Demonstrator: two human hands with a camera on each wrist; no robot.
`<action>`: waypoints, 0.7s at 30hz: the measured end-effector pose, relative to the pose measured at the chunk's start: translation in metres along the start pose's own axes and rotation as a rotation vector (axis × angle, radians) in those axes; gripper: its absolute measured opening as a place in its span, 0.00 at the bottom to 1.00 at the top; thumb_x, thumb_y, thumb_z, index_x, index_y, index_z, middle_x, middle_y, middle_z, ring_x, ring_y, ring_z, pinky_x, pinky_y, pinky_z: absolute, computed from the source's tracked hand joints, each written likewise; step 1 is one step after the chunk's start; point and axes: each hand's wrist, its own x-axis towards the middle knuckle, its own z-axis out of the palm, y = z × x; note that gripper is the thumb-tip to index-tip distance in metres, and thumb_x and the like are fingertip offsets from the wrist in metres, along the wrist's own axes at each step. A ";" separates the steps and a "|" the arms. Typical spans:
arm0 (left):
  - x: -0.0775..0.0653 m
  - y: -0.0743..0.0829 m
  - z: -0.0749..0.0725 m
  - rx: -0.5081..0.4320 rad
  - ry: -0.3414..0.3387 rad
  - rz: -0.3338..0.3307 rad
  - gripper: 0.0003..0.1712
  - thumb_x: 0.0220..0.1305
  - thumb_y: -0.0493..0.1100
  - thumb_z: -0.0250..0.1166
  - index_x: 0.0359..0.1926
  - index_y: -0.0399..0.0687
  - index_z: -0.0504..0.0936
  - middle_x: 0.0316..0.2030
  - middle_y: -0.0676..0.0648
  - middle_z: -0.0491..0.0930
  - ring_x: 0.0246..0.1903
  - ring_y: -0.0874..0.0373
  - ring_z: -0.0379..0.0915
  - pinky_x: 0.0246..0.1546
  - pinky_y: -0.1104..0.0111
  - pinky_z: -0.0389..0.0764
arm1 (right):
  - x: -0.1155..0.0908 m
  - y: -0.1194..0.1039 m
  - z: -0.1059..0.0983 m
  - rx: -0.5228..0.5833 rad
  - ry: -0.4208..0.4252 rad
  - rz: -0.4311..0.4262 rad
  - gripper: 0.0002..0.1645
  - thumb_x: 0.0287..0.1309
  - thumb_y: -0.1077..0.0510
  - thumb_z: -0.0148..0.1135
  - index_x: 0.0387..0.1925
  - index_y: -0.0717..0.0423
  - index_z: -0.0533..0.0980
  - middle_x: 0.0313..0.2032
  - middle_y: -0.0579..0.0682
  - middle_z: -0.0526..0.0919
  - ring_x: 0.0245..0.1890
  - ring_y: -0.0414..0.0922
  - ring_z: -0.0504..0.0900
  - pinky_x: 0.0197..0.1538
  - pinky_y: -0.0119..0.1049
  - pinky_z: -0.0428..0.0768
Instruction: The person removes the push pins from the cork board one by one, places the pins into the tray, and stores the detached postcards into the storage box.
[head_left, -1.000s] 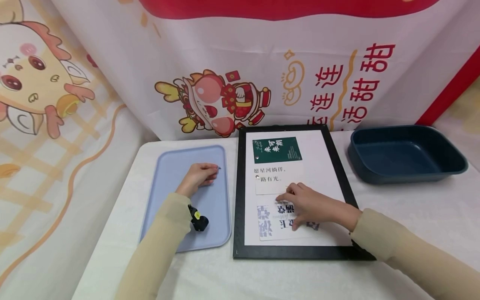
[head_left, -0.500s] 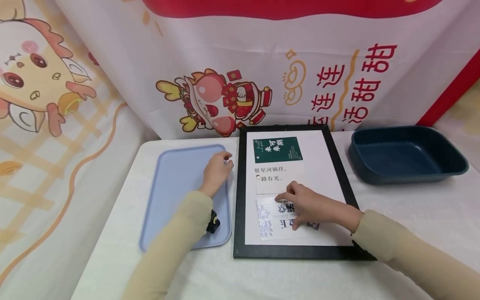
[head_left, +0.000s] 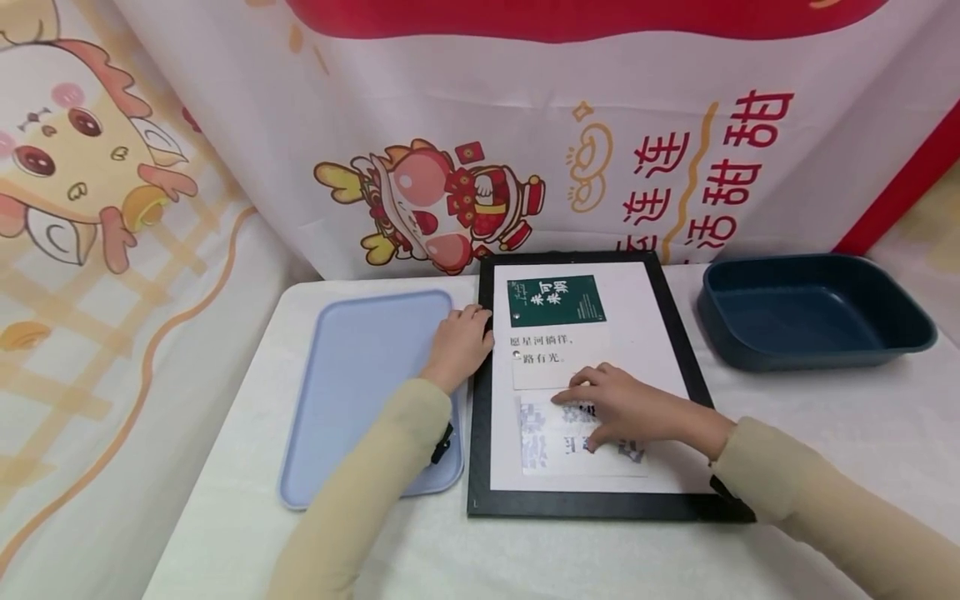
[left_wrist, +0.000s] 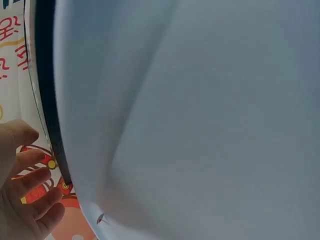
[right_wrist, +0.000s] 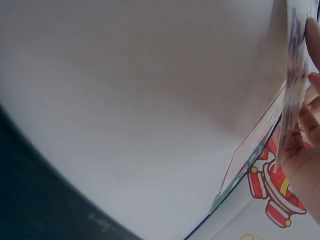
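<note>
My left hand (head_left: 459, 346) lies at the left border of a black picture frame (head_left: 480, 467), with its fingertips over the edge. In the left wrist view its fingers (left_wrist: 35, 182) are spread and loosely bent, with nothing seen between them. On the frame's white sheet, my right hand (head_left: 626, 408) touches a white card with purple-silver print (head_left: 536, 433); thumb and fingertips rest on its face and cover part of it. The right wrist view has that card (right_wrist: 295, 75) edge-on beside the fingers. Higher up lie a white text card (head_left: 540, 375) and a green card (head_left: 555, 300).
A pale blue tray (head_left: 352, 358) sits left of the frame. Near its rim is a small pointed thing (left_wrist: 101, 218), too small to name. A dark blue bin (head_left: 817, 354) stands at right. A printed cloth (head_left: 450, 83) hangs behind the table.
The left hand has moved right from over the tray to the frame's border, its fingertips no longer pinched together. The purple card has shifted slightly and its print shines differently; the right hand barely moved.
</note>
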 end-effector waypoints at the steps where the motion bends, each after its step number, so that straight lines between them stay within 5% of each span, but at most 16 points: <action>1: 0.000 0.000 0.001 0.004 -0.009 0.001 0.26 0.71 0.49 0.53 0.66 0.46 0.69 0.68 0.44 0.66 0.65 0.45 0.64 0.66 0.54 0.67 | 0.000 0.000 -0.001 0.023 0.001 0.004 0.41 0.39 0.48 0.78 0.59 0.42 0.75 0.54 0.50 0.76 0.47 0.44 0.71 0.47 0.35 0.74; 9: 0.000 -0.004 0.006 0.011 -0.072 0.016 0.28 0.72 0.51 0.50 0.68 0.47 0.66 0.70 0.45 0.63 0.67 0.44 0.61 0.67 0.53 0.65 | 0.000 0.005 -0.009 0.180 0.004 0.031 0.35 0.46 0.57 0.73 0.60 0.43 0.75 0.53 0.49 0.73 0.34 0.36 0.73 0.35 0.25 0.72; 21: 0.001 -0.006 0.005 0.042 -0.090 0.050 0.29 0.72 0.52 0.50 0.69 0.47 0.65 0.70 0.44 0.63 0.67 0.44 0.61 0.68 0.52 0.63 | -0.003 0.015 -0.036 0.199 0.103 0.089 0.34 0.46 0.61 0.73 0.59 0.47 0.76 0.54 0.53 0.74 0.44 0.44 0.75 0.44 0.35 0.75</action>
